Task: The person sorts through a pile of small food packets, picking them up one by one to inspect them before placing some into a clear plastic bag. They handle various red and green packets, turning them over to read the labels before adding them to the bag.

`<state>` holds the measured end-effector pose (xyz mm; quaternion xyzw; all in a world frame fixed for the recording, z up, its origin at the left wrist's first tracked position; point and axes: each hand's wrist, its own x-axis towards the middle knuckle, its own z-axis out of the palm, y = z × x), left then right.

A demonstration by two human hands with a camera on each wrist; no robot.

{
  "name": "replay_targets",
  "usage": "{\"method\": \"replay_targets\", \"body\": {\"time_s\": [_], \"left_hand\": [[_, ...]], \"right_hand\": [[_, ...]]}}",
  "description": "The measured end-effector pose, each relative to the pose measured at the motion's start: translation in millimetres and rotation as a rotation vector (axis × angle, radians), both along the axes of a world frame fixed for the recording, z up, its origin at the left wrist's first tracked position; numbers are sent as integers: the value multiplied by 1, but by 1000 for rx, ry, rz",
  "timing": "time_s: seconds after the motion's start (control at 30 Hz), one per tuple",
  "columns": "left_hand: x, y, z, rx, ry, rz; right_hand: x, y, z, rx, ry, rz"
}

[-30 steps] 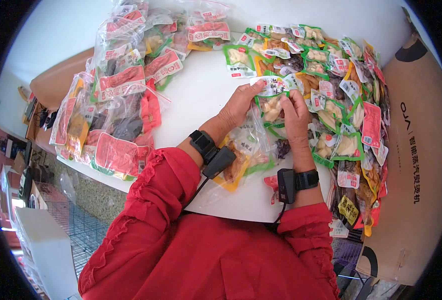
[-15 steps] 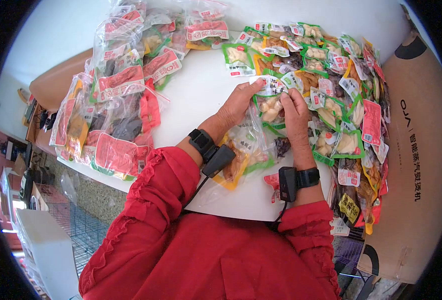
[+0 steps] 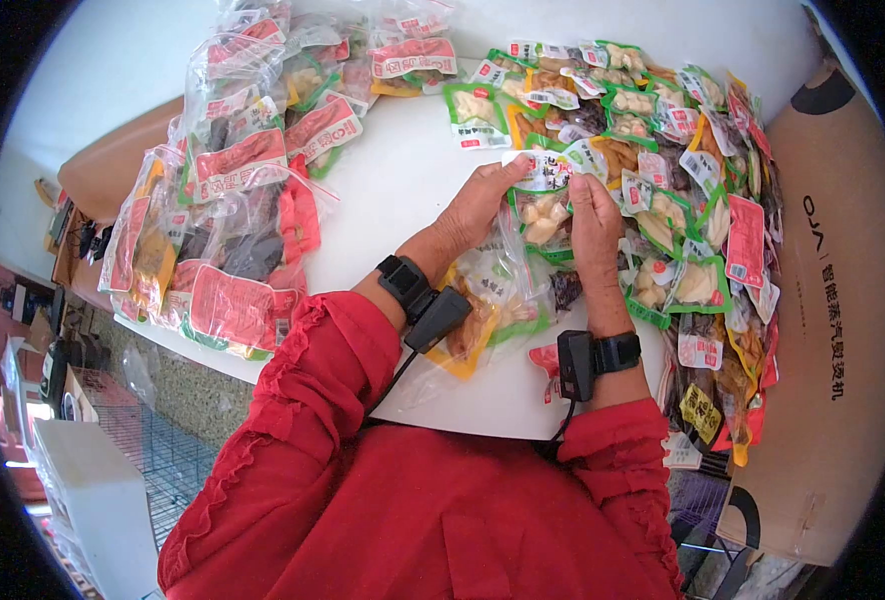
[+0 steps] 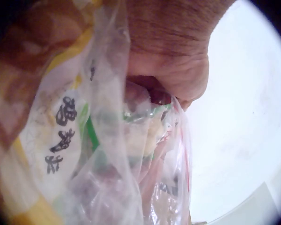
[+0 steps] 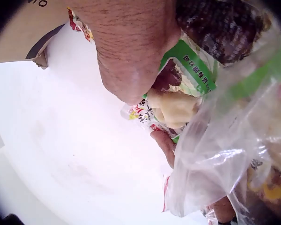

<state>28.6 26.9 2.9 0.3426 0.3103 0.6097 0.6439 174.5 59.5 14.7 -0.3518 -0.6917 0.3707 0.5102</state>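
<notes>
Between the two hands is a small green-edged packet with pale pieces inside and a white printed top. The left hand pinches its upper left side, thumb on the front. At its upper right, the right hand grips the edge with the thumb extended upward. A clear zip bag holding a yellow-edged packet hangs below the left hand. In the left wrist view the bag covers much of the left hand's fingers. The right wrist view shows the packet beside the right hand.
Filled clear bags lie along the left of the white table. A large pile of loose packets covers the right side, beside a cardboard box. A small red packet lies near the right wrist.
The right thumb has straightened and moved slightly up and right on the packet's edge. The left hand has kept its hold, nearly still.
</notes>
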Motion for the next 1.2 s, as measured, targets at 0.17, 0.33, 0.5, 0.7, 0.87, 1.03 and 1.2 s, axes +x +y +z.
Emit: {"method": "replay_targets", "body": {"time_s": [0.17, 0.33, 0.5, 0.7, 0.87, 1.03, 1.2], "left_hand": [[1, -1, 2, -1, -27, -7], [0, -5, 9, 3, -63, -44], [1, -7, 11, -2, -107, -55], [-1, -3, 8, -33, -136, -26], [-1, -4, 8, -25, -136, -53], [0, -4, 9, -8, -108, -62], [2, -5, 9, 6, -93, -61]], "right_hand": [[1, 7, -9, 11, 19, -10], [6, 5, -7, -194, 94, 119], [3, 3, -4, -272, 213, 191], [4, 2, 0, -178, 110, 192], [5, 5, -3, -147, 94, 178], [3, 5, -4, -224, 231, 216], [2, -1, 4, -327, 314, 205]]}}
